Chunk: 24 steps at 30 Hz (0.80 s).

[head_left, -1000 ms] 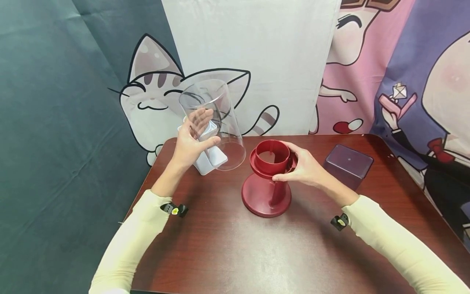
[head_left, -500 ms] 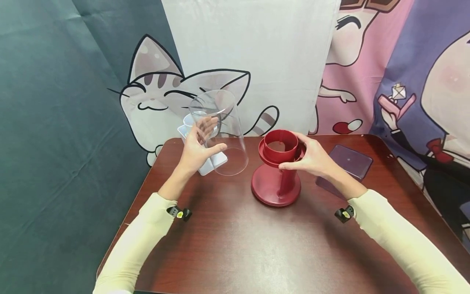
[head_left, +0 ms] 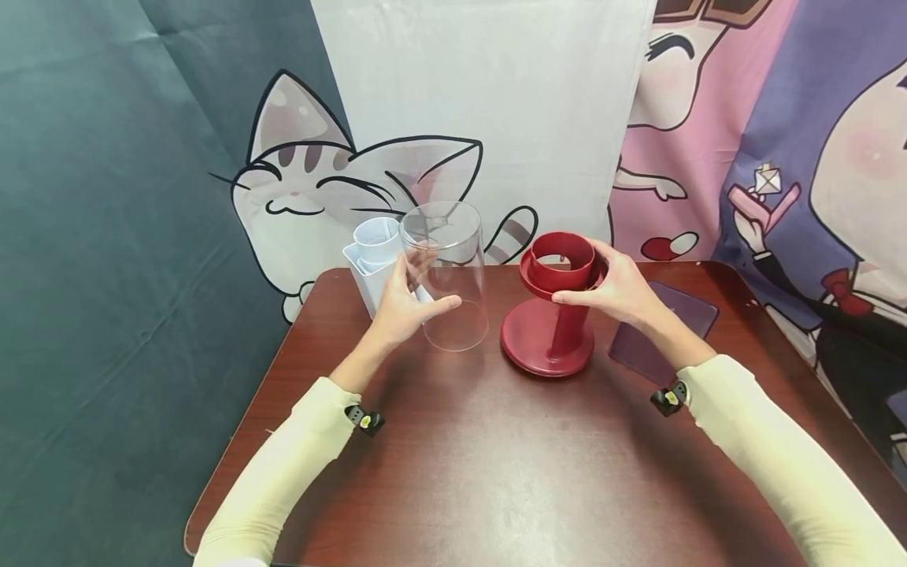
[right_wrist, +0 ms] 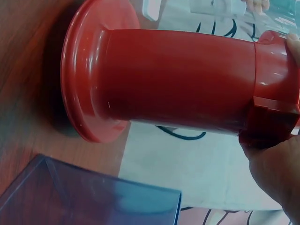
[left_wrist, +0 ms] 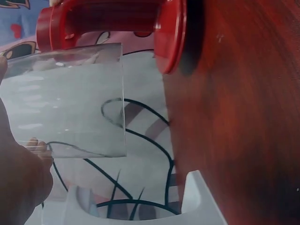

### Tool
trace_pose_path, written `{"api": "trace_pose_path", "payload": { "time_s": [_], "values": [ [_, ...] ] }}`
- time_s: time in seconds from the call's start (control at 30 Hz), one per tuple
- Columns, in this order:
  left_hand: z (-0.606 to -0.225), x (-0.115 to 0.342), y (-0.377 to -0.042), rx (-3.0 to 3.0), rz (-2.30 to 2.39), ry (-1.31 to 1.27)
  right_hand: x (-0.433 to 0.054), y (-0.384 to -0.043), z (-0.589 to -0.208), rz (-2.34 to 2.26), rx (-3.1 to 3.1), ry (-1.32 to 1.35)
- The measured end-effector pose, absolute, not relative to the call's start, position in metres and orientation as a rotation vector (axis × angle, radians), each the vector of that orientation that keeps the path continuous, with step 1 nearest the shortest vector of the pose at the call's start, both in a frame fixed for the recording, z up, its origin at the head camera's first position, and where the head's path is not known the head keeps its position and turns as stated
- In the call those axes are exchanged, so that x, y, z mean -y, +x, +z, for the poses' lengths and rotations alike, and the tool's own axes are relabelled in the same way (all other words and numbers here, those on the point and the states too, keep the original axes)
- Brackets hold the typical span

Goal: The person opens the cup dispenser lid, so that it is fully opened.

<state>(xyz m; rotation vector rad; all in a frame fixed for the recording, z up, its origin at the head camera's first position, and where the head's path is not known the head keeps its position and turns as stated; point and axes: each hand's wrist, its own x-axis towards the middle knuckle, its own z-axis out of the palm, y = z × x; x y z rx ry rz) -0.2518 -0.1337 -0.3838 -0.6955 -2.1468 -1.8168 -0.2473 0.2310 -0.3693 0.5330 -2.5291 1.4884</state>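
Note:
My left hand [head_left: 407,305] grips a clear, open-ended-looking cylinder [head_left: 462,272] near its upper part, thumb on the near side and fingers behind. In the left wrist view the cylinder [left_wrist: 70,103] hangs above the table. My right hand [head_left: 618,285] holds the ring-shaped top of a red stand [head_left: 547,339] with a wide round base. The right wrist view shows the stand's thick column [right_wrist: 183,77]; whether its base touches the table cannot be told. A gap separates cylinder and stand, which are side by side and roughly upright.
Behind the left hand stands a white plastic container [head_left: 375,264] with a round cup-like top. A translucent purple box [head_left: 683,315] is at the back right, partly behind the right forearm. The brown table [head_left: 496,472] ends at a printed cloth backdrop [head_left: 553,94].
My left hand has moved the clear cylinder right and down, uncovering more of the white container. My right hand has shifted the red stand right and toward the back. Both hands keep their hold.

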Motion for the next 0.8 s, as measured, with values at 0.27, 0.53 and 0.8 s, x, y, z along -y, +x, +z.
{"api": "trace_pose_path", "payload": {
  "time_s": [0.27, 0.53, 0.8],
  "values": [
    [-0.402, 0.127, -0.256, 2.198, -1.759, -0.674, -0.241, -0.262, -0.37, 1.473, 2.541, 0.438],
    [-0.423, 0.12, -0.256, 2.289, -1.688, -0.631, -0.247, -0.277, -0.374, 1.415, 2.534, 0.333],
    [-0.436, 0.116, -0.257, 2.325, -1.652, -0.657, -0.244, -0.291, -0.376, 1.407, 2.536, 0.289]
  ]
}}
